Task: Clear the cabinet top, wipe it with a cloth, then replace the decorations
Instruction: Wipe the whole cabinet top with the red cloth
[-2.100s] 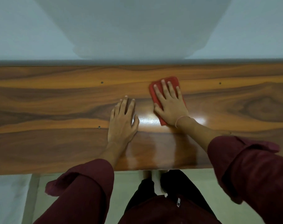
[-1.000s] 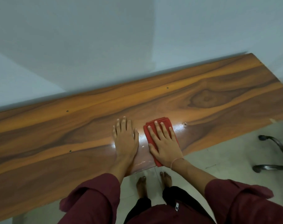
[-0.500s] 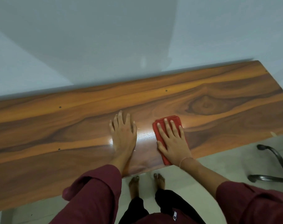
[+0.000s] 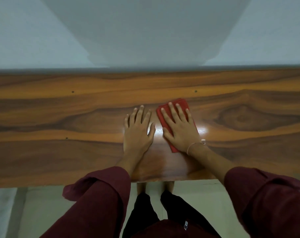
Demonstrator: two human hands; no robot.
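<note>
On the wooden cabinet top, near its middle, lies a folded red cloth — the right hand presses flat on it, fingers straight and spread, nothing curled round the fabric. Just beside the cloth, on its left, the left hand rests palm-down on the bare wood, fingers likewise straight. Both maroon sleeves are rolled back from the wrists — a thin bracelet circles the right one. Beyond the cloth, a pale wall meets the top's far edge.
</note>
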